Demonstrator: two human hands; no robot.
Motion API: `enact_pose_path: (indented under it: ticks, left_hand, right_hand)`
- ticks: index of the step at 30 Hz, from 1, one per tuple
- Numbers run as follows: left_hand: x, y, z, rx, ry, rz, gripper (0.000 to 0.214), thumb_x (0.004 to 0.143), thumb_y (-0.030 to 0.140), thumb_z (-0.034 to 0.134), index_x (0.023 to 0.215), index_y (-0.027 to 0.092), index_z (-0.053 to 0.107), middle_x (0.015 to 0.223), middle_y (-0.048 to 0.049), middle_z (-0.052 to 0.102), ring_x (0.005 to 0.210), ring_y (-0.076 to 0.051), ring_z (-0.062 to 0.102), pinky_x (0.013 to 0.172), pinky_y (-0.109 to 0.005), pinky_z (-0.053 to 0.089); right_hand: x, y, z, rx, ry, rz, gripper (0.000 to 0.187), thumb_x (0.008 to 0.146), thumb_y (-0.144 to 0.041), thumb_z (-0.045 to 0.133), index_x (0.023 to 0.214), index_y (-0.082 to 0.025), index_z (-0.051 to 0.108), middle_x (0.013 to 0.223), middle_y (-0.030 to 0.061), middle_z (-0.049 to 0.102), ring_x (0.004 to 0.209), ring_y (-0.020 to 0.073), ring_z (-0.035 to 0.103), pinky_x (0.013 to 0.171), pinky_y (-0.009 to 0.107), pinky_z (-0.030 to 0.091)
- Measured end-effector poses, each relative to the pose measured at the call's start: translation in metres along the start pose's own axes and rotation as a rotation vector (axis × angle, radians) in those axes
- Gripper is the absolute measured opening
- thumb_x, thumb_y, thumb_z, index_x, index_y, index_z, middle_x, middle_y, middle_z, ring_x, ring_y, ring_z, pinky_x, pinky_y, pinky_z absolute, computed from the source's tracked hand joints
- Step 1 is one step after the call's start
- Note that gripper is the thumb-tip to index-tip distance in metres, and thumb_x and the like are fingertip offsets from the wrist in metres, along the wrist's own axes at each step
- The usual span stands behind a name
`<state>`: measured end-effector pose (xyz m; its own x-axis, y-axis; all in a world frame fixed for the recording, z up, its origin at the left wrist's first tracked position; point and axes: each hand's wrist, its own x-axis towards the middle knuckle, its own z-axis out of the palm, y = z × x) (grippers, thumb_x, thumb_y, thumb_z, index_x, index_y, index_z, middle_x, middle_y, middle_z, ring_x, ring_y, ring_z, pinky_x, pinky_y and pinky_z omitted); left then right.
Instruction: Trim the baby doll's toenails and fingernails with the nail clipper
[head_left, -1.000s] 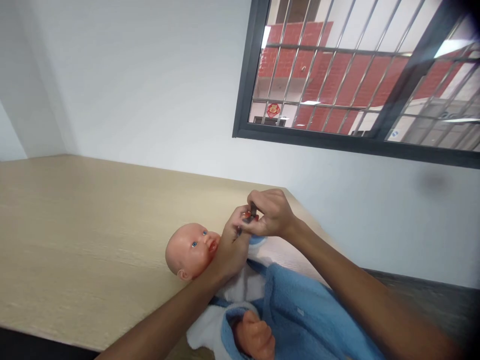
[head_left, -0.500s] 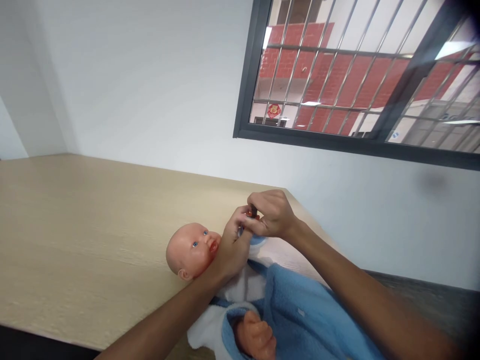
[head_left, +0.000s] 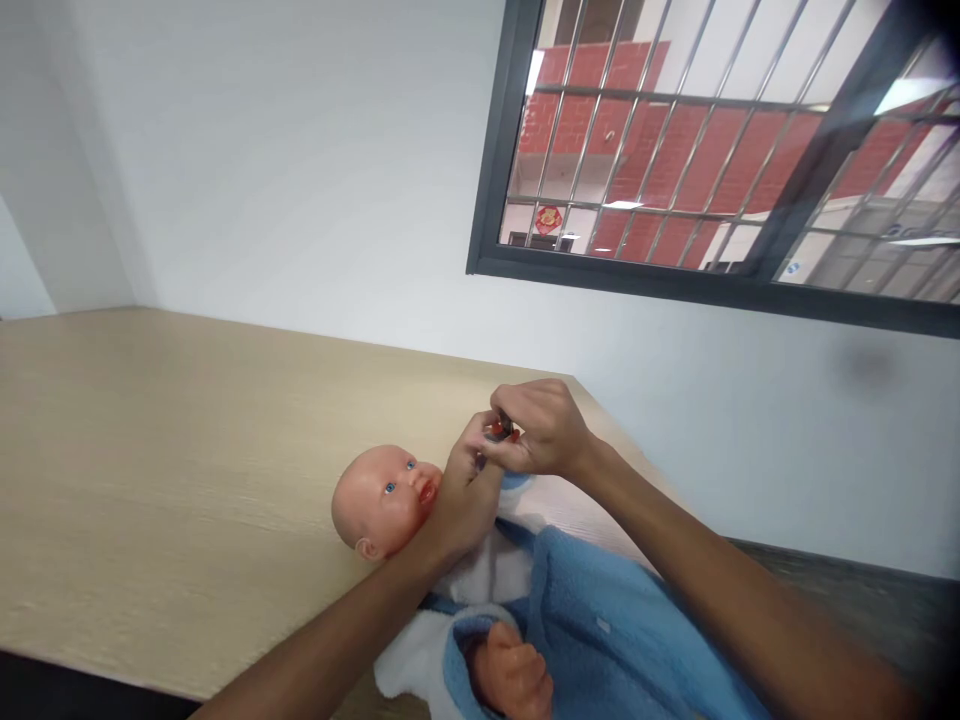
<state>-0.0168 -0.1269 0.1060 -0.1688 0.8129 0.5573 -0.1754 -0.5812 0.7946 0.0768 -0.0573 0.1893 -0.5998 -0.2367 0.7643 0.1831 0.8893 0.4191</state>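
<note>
A baby doll lies on its back on the pale wood table (head_left: pixel 150 470), with its bare head (head_left: pixel 384 502) turned toward me and dressed in a fluffy blue robe (head_left: pixel 607 630) with white lining. Its raised arm ends in a blue cuff (head_left: pixel 516 481). Above that cuff, my left hand (head_left: pixel 466 482) and my right hand (head_left: pixel 544 430) meet around a small dark tool (head_left: pixel 506 430). Beside the tool shows a reddish-orange bit, perhaps the doll's fingers, though my fingers hide most of it. The doll's other hand (head_left: pixel 511 675) rests on the robe.
A dark-framed window with metal bars (head_left: pixel 675 150) is set in the white wall (head_left: pixel 262 170) and shows a red-tiled building outside. The table meets the wall at the far side. Dark flooring (head_left: pixel 847 590) appears beyond the table's right edge.
My hands stay at the raised cuff, with only slight finger shifts around the small tool. The doll and robe have not moved, and the view has shifted very slightly.
</note>
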Motion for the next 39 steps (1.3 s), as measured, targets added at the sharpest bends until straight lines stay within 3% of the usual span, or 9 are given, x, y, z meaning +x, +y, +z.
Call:
enact_pose_path:
  ticks: [3,11,19,25,29,39]
  left_hand:
    - [-0.0007,0.0015,0.0004,0.001,0.021,-0.024,0.027,0.094,0.027,0.049,0.119,0.019,0.056,0.119,-0.0061,0.062,0.112,-0.019,0.055,0.097,-0.029,0.042]
    - [0.0019,0.0025,0.0012,-0.008,-0.005,-0.026,0.031,0.088,0.022,0.051,0.119,0.017,0.055,0.107,-0.0058,0.066,0.109,-0.021,0.058,0.094,-0.030,0.045]
    - [-0.0009,0.0037,0.0015,0.004,0.028,-0.044,0.029,0.094,0.030,0.049,0.120,0.018,0.054,0.113,-0.0070,0.063,0.114,-0.020,0.055,0.096,-0.029,0.043]
    - [0.0013,0.0009,0.0010,-0.042,-0.026,0.036,0.033,0.088,0.014,0.047,0.121,0.018,0.053,0.108,-0.0051,0.064,0.101,-0.017,0.058,0.087,-0.026,0.044]
    - [0.0010,0.0011,0.0005,-0.029,-0.016,-0.006,0.035,0.086,0.009,0.045,0.118,0.020,0.054,0.108,-0.0029,0.064,0.094,-0.014,0.056,0.081,-0.023,0.042]
    - [0.0018,-0.0030,0.0006,-0.019,0.012,-0.002,0.015,0.092,0.024,0.051,0.104,0.017,0.057,0.107,-0.0054,0.061,0.098,-0.018,0.054,0.085,-0.026,0.042]
  right_hand:
    - [0.0019,-0.0011,-0.0008,0.005,0.004,0.002,0.040,0.095,-0.039,0.050,0.062,-0.020,0.039,0.047,-0.0068,0.041,0.041,0.0080,0.033,0.044,0.024,0.025]
    - [0.0009,-0.0024,0.0014,0.022,-0.021,0.044,0.044,0.089,-0.049,0.057,0.062,-0.021,0.037,0.047,-0.0068,0.043,0.041,0.0076,0.034,0.045,0.024,0.023]
    - [0.0030,-0.0030,-0.0012,0.057,-0.043,0.040,0.039,0.093,-0.041,0.052,0.064,-0.020,0.038,0.048,-0.0067,0.044,0.041,0.0076,0.033,0.045,0.024,0.023]
    - [-0.0017,-0.0002,0.0021,0.055,-0.046,0.066,0.038,0.087,-0.048,0.056,0.066,-0.021,0.039,0.049,-0.0064,0.045,0.042,0.0088,0.037,0.045,0.025,0.024]
    - [-0.0045,0.0022,0.0039,0.088,-0.036,0.084,0.032,0.086,-0.043,0.055,0.069,-0.021,0.039,0.049,-0.0066,0.046,0.042,0.0088,0.039,0.046,0.024,0.025]
    - [-0.0040,0.0016,0.0011,0.081,-0.036,0.089,0.031,0.089,-0.040,0.052,0.068,-0.021,0.040,0.049,-0.0064,0.045,0.041,0.0091,0.039,0.046,0.024,0.025]
